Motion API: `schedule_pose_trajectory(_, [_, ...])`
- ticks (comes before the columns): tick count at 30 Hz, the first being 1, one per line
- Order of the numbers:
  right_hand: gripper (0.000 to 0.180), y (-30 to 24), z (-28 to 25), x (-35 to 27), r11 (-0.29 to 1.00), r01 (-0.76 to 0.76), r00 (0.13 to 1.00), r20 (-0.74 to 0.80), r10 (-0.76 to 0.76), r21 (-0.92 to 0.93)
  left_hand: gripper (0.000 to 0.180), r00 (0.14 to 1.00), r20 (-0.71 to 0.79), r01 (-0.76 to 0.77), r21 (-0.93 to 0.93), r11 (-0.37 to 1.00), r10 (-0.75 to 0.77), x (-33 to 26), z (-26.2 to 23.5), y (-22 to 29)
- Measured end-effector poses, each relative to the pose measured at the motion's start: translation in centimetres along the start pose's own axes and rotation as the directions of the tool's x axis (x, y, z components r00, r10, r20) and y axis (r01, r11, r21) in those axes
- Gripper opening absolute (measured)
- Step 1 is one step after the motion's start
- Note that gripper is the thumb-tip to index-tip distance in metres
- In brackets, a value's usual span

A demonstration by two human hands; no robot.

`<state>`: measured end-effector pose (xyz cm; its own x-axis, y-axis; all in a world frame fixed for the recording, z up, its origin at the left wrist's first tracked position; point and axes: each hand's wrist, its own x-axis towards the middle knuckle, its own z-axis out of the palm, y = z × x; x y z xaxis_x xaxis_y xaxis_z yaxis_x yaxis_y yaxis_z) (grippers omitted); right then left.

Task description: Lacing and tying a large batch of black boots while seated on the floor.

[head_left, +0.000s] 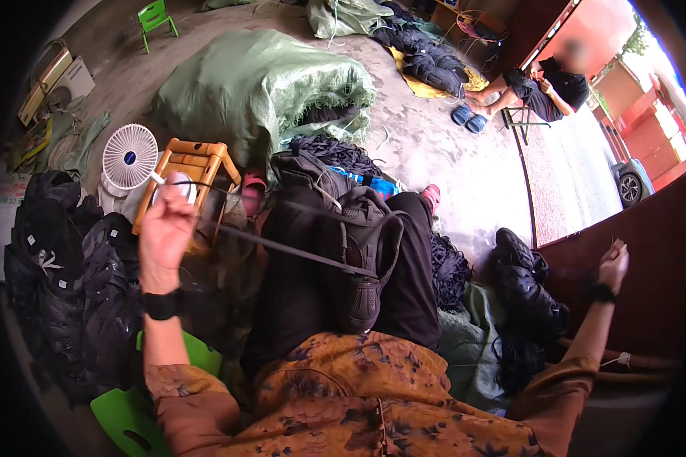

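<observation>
A black shoe [356,259] lies across my lap between my thighs, with another black shoe [305,171] just beyond it at my knees. My left hand [168,236] is raised on the left, its fingers pinched on a long black shoelace [282,242]. The lace stretches from those fingers down to the shoe. Far out on the right, my right hand [613,263] is held up with its fingers pressed together, apart from the shoe. Whatever it may hold is too small to make out.
Tangled black laces [335,154] lie beyond my knees, before a big green woven sack [244,91]. Black shoes [61,259] are heaped on the left near a white fan [129,156] and bamboo stool [198,160]. More shoes [522,278] lie right. Another person [564,84] sits back right.
</observation>
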<state>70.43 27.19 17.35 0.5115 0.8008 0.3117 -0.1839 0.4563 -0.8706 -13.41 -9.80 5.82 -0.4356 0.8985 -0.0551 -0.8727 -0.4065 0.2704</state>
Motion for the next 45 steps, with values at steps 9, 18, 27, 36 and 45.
schedule_pose_trajectory(9, [0.016,12.7,15.0,-31.7,0.785,-0.332,0.663,0.462,0.589,-0.524,0.021,0.841,-0.332,-0.298,0.375,0.878,0.427,-3.6,-13.0,23.6])
schedule_pose_trajectory(18, [0.010,9.4,19.1,-42.1,0.789,-0.036,0.203,0.768,0.607,-0.614,0.026,0.659,0.014,-0.345,0.894,0.286,0.752,-29.4,-13.1,48.6])
schedule_pose_trajectory(27, [0.016,9.6,20.2,-43.4,0.733,0.051,0.276,0.715,0.643,-0.679,0.049,0.808,-0.113,0.052,0.991,0.121,0.579,-13.4,-1.8,4.8])
schedule_pose_trajectory(36, [0.009,8.9,20.7,-46.1,0.771,0.515,0.433,0.890,0.144,-0.376,0.011,0.969,0.247,-0.247,0.969,0.004,0.015,-6.8,0.7,-19.8])
schedule_pose_trajectory(45, [0.015,9.8,20.6,-44.1,0.746,-0.103,0.254,0.708,0.659,-0.658,0.006,0.995,0.100,-0.101,0.994,-0.046,-0.017,-7.3,1.4,-21.2])
